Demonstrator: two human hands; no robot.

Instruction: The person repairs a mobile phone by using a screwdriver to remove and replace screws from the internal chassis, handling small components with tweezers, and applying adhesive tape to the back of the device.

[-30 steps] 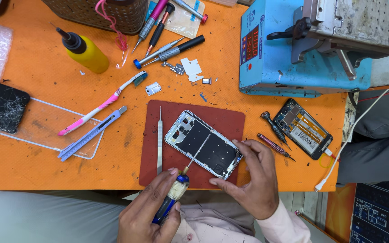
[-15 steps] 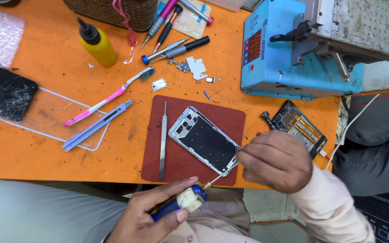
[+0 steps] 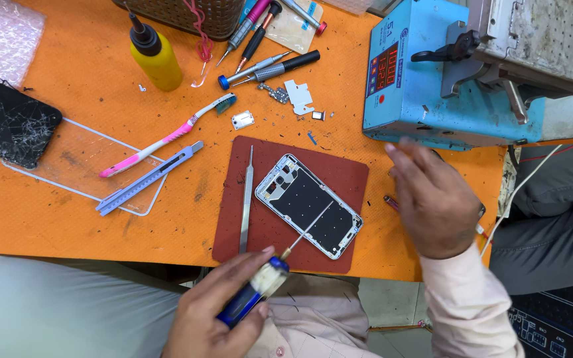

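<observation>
Orange worktop (image 3: 48, 219): the right hand (image 3: 436, 202), open and empty, is now lifted off the silver phone frame (image 3: 308, 205) on the red mat (image 3: 339, 176). The blue-handled screwdriver (image 3: 253, 295) is kept gripped in the left hand (image 3: 210, 311), its tip on the frame, which is left unsteadied.

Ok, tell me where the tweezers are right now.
In the head view, the tweezers lie on the left edge of the dark red mat, just left of the opened phone frame.

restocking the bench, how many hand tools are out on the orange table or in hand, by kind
screwdrivers: 5 – one in the left hand, four by the basket
tweezers: 1
toothbrush: 1
utility knife: 1
total: 8
</observation>
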